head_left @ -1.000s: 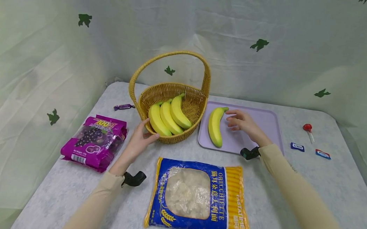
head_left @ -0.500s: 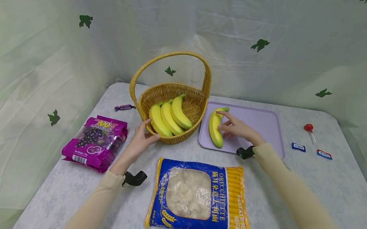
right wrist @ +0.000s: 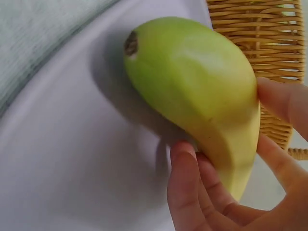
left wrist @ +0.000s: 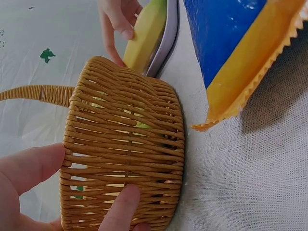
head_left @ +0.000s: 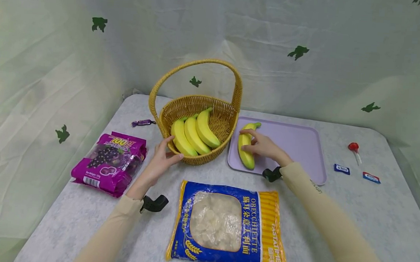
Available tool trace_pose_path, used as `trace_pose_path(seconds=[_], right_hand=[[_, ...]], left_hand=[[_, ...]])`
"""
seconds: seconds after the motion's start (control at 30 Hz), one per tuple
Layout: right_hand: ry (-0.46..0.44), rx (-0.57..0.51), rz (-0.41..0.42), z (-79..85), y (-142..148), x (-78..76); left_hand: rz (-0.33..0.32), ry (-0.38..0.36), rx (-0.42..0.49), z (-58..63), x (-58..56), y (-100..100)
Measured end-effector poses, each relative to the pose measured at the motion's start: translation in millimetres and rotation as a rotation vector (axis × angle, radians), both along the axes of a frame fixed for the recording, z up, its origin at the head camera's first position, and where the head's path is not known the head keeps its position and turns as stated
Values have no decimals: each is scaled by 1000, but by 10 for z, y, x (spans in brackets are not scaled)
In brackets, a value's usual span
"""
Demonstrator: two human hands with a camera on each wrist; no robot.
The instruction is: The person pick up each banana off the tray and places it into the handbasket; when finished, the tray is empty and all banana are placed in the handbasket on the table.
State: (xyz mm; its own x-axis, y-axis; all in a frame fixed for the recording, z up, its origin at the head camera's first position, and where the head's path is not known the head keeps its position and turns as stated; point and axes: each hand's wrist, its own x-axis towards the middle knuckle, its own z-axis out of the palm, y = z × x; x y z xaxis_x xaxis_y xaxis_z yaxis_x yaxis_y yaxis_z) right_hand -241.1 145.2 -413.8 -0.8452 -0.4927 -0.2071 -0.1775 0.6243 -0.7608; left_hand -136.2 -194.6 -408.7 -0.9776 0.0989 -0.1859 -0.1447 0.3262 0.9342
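On the lilac tray (head_left: 286,145) lies a yellow-green banana (head_left: 246,157). My right hand (head_left: 265,146) grips its middle, thumb on one side and fingers on the other, as the right wrist view shows. Left of the tray stands a wicker basket (head_left: 202,159) with a tall handle, holding 3 bananas (head_left: 194,136) side by side. My left hand (head_left: 160,160) holds the basket at its near left side, one finger at the rim and a thumb against the woven wall. In the left wrist view, the basket wall (left wrist: 125,144) hides most of its contents.
A blue and yellow orecchiette bag (head_left: 227,228) lies at the front. A purple grape candy bag (head_left: 109,163) is at the left, with a wrapped purple candy (head_left: 143,123) behind it. A red lollipop (head_left: 353,147), a blue packet (head_left: 341,168) and a blue-red packet (head_left: 371,177) lie at the right.
My right hand has moved left over the tray and has taken hold of the banana's middle. My left hand stays at the basket.
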Motion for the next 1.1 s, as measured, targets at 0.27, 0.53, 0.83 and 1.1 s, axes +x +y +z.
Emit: trace_pose_path(seconds=[0.27,0.53,0.83,1.1], right_hand=[[-51,-141,-35,121,45,64],[-56,-258,22,362,1,169],[-11,-238,135,551,-207,251],[41,-196,184,569,-454,153]], left_hand=[[-8,6,12,3,10,-5],[-8,6,18,14,16,1],[-10,1,20,24,24,-6],[-13,-1,29,18,13,-7]])
